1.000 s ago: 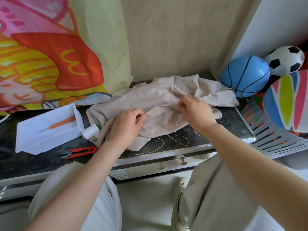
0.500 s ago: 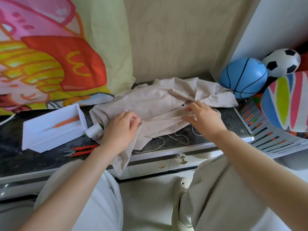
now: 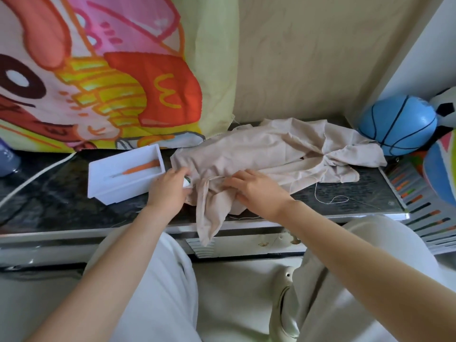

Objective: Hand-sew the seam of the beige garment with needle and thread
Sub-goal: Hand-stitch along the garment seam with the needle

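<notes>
The beige garment (image 3: 269, 154) lies crumpled across the dark table (image 3: 56, 201), with one strip hanging over the front edge. My left hand (image 3: 169, 191) is at the garment's left edge, its fingers and thumb curled round the white thread spool (image 3: 186, 181), which peeks out between them. My right hand (image 3: 257, 191) rests on the cloth near the front edge with its fingers spread fairly straight. A loose white thread (image 3: 330, 199) loops on the table to the right of that hand. No needle can be made out.
A white tray (image 3: 98, 174) holding an orange-handled tool (image 3: 140, 167) stands left of my left hand. A printed cloth (image 3: 111, 77) hangs behind it. A blue ball (image 3: 397, 124) and a slotted basket (image 3: 414, 191) sit at the right end. A white cable (image 3: 32, 180) crosses the table's left.
Both hands moved left along the garment. My left hand left the cloth and closed on the spool. More cloth hangs over the edge, and the red snips are no longer visible.
</notes>
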